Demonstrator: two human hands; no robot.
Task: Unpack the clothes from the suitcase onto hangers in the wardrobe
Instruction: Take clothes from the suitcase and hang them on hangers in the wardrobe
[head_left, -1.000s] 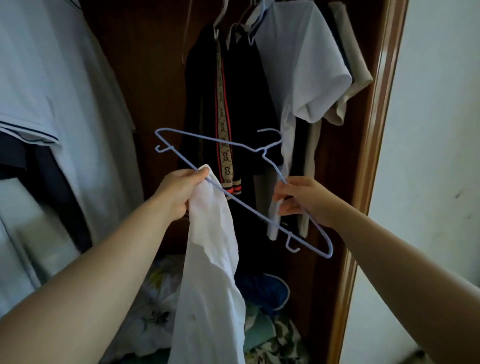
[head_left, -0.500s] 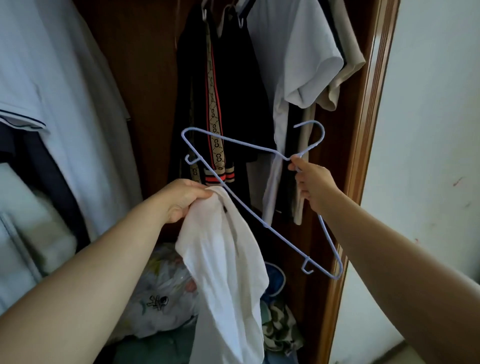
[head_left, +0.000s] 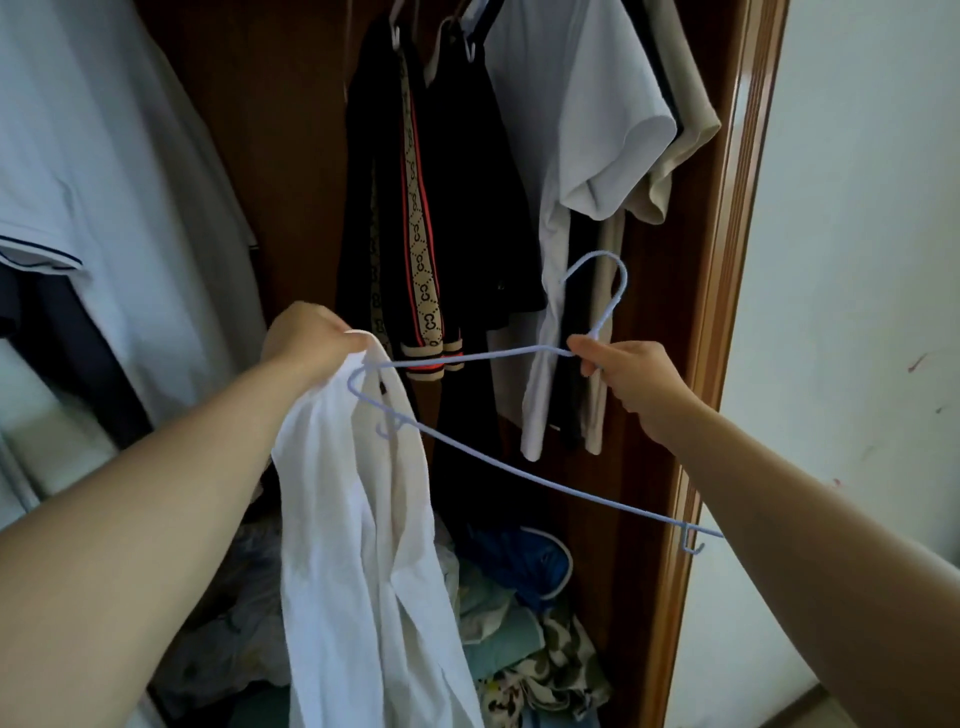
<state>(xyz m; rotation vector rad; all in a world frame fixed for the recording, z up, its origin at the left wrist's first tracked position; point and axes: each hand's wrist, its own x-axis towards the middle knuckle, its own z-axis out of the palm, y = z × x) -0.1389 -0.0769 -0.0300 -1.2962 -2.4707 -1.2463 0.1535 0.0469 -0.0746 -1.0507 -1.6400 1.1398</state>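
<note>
In front of the open wardrobe (head_left: 291, 156), working a white garment (head_left: 353, 519) onto a pale blue wire hanger (head_left: 519, 475). Gripping the bunched top of the garment in the left hand (head_left: 311, 340), fingers curled tight round the cloth, and letting the rest fall in loose folds. Pinching the hanger at its neck, just under the hook (head_left: 618, 275), in the right hand (head_left: 618, 371), fingers closed round the wire. Holding the hanger tilted, with one shoulder end lying against the garment's top by the left hand and seemingly entering its opening, and the other end reaching down beside the right forearm, clear of the cloth.

Showing, behind the hands, several pieces hanging inside: a black garment with a patterned stripe (head_left: 421, 234), a white T-shirt (head_left: 571, 104), a beige top (head_left: 685, 130) beside it, and a light shirt (head_left: 104, 156) at the left edge. Showing, too, a heap of crumpled clothes (head_left: 519, 623) on the wardrobe floor. Leaving the suitcase out of frame, and so giving no count of what remains in it.

Standing, by the look of it, somewhere in the middle of the job, with some clothes up already and this one only starting onto its hanger. Leaving to be done for this piece: seating both shoulders on the wire, then hooking it up among the others.
</note>
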